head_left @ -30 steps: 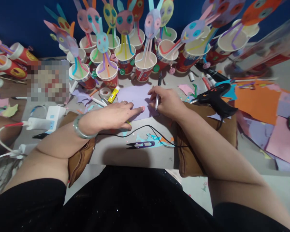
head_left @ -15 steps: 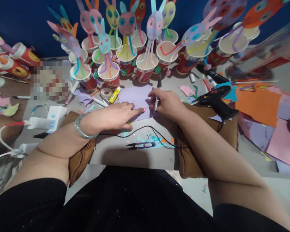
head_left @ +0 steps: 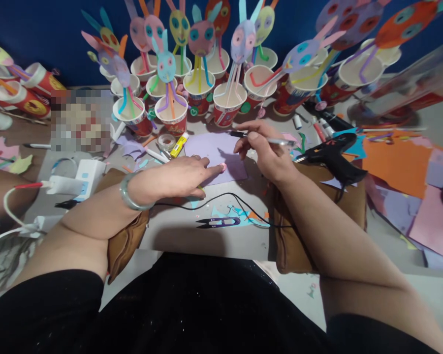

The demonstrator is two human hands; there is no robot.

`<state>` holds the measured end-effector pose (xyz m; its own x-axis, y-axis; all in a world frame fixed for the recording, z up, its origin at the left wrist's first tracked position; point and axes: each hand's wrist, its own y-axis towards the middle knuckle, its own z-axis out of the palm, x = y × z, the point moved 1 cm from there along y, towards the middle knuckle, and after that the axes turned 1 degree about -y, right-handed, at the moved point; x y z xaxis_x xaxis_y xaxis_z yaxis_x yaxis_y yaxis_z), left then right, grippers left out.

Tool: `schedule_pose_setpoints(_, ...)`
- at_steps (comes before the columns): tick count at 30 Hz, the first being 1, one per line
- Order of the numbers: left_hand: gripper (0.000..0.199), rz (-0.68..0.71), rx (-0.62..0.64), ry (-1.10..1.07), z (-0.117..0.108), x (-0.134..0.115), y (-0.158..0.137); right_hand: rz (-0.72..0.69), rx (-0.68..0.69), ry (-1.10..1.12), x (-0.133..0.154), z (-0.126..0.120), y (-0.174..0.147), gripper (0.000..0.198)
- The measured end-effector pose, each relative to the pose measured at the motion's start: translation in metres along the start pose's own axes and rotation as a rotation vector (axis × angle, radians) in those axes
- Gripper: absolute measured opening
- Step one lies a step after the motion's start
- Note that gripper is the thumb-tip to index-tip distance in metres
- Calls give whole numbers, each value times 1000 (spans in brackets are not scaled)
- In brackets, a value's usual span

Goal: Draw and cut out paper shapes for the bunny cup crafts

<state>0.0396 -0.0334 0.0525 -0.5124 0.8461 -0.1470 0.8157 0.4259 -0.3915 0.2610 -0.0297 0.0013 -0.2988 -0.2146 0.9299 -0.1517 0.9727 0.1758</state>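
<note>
Cups [head_left: 225, 105] with finished paper rabbits on straw legs crowd the back of the worktop [head_left: 206, 236], just beyond the purple sheet [head_left: 216, 152], and by the look of it most of this making is already done. Left of the sheet lie a roll of tape [head_left: 167, 141] and a yellow glue stick [head_left: 179, 144], and further left a white power strip [head_left: 85, 173] with its plugs. The left hand [head_left: 177, 176] lies flat and open, fingertips pressing the near edge of the sheet and one finger on a small pink circle [head_left: 223, 167]. Nearer the person than the sheet, a black cord [head_left: 229, 197] crosses the worktop past small snips [head_left: 217, 222] and paper scraps. The sheet itself shows no cut-out shape that I can make out, so I judge this piece barely begun. Over the sheet's far right corner the right hand [head_left: 268, 152] pinches a pen [head_left: 266, 139], held level and clear of the paper. Right of the sheet rests a black glue gun [head_left: 332, 155], then loose orange, pink and purple paper [head_left: 395, 157].
</note>
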Motion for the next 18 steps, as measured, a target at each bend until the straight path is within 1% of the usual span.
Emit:
schedule_pose_setpoints(3,67,-1,0,10,0,0,-1,86,9,-21,-4,-1,4,40)
schedule_pose_setpoints(5,67,2,-16,20,2,0,-1,102,41,-33,-8,-2,5,39)
schedule_pose_setpoints(11,71,1,-67,66,3,-1,-3,45,58,-110,-16,2,6,43)
schedule_pose_setpoints(15,73,25,-81,82,7,1,-1,29,106,-150,-15,8,6,38)
schedule_pose_setpoints(18,74,46,-88,74,11,3,0,15,116,-181,-15,12,6,34)
